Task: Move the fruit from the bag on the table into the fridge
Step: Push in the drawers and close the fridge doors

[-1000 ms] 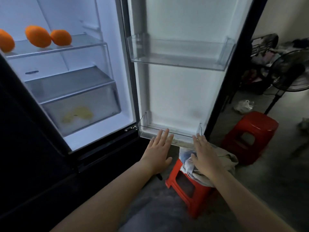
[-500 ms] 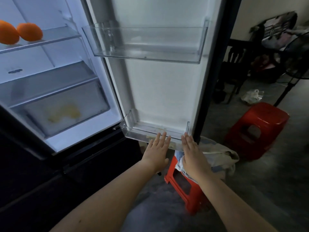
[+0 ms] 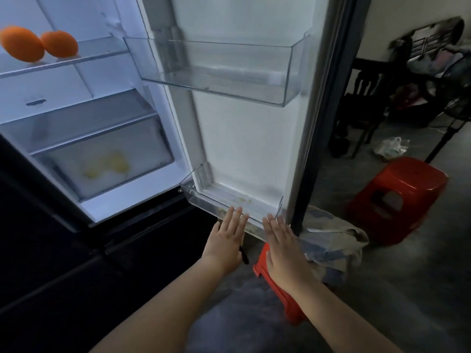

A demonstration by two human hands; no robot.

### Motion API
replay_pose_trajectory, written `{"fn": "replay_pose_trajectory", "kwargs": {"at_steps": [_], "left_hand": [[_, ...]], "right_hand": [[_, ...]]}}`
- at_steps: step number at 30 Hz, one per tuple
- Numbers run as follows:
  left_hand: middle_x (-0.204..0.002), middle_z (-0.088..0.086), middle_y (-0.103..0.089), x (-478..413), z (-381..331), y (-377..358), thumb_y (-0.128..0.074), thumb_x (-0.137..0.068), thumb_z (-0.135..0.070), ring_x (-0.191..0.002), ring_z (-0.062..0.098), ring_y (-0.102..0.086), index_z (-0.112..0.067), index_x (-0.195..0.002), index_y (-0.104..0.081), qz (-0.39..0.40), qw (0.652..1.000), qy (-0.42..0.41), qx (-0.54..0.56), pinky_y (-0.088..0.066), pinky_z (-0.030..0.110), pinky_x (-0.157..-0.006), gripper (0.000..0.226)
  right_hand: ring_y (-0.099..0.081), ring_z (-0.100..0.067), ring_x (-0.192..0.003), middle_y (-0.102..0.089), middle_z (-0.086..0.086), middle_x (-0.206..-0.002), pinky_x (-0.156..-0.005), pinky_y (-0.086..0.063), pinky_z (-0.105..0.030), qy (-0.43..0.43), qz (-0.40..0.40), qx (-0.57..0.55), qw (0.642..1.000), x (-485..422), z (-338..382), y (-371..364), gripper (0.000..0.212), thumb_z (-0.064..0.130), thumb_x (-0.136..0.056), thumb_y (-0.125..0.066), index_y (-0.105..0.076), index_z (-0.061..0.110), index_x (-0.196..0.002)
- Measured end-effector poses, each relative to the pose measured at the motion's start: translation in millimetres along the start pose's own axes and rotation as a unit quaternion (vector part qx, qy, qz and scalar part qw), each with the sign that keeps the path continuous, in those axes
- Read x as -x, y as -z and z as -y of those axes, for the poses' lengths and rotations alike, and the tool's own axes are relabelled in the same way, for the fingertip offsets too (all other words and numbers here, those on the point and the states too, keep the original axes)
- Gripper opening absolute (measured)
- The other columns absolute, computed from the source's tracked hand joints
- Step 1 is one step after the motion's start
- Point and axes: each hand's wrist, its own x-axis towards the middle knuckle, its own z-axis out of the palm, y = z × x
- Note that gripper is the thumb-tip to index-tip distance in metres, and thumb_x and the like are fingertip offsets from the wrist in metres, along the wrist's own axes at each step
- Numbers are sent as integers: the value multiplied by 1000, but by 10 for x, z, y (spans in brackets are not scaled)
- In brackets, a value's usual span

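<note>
The fridge stands open, its door swung out in front of me. Two oranges lie on the upper glass shelf at the far left. My left hand and my right hand are both flat with straight fingers, fingertips at the front of the lowest clear door bin. Neither hand holds anything. A crumpled pale bag lies on a red stool just below the door's corner, partly hidden by my right hand.
A clear door bin hangs higher on the door. The crisper drawer holds something yellowish. A second red stool, a plastic bag on the floor, a fan stand and dark chairs fill the right side.
The fridge door has swung leftward across the view, towards the fridge body. Both hands have stayed flat at its bottom bin and moved closer together. One orange has left the view at left.
</note>
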Motion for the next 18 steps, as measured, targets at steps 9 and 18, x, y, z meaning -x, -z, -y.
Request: {"fn": "replay_pose_trajectory", "kwargs": {"at_steps": [9, 18], "left_hand": [[-155, 4, 24, 548, 413, -78, -47, -91, -38, -142, 21, 22, -12, -149, 11, 3, 999, 30, 21, 2, 36, -118, 86], [-157, -1, 17, 961, 760, -84, -52, -90, -36, -144, 22, 13, -18, -150, 5, -3, 993, 97, 68, -8, 38, -117, 85]], "right_hand": [[3, -12, -146, 0, 8, -158, -117, -20, -39, 93, 33, -76, 992, 286, 517, -39, 71, 18, -93, -49, -9, 20, -151], [-8, -25, -146, -5, -6, -159, -118, -13, -36, 58, -199, -97, 973, 462, 542, 288, 63, 15, -88, -46, -24, 10, -147]]}}
